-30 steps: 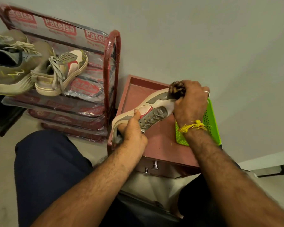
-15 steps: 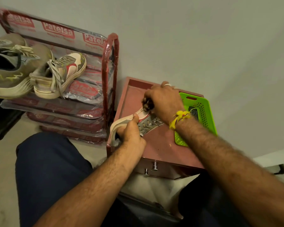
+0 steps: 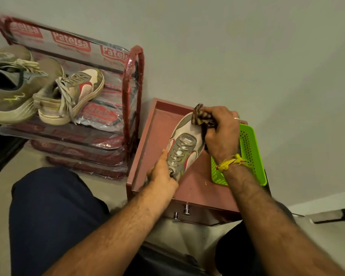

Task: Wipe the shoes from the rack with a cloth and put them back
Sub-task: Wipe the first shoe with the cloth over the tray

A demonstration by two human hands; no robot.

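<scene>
Both grips [image 3: 162, 174] [image 3: 221, 134] closed, forearms converging

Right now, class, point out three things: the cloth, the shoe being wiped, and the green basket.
cloth [image 3: 200, 115], head view, on the striped fold above the toe.
shoe being wiped [image 3: 182, 145], head view, on the laced upper.
green basket [image 3: 251, 148], head view, on the perforated right wall.

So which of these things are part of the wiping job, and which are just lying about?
In the job: shoe held by left hand; cloth in right hand; rack; shoes waiting on it.

Lying about: green basket; red drawer unit.
</scene>
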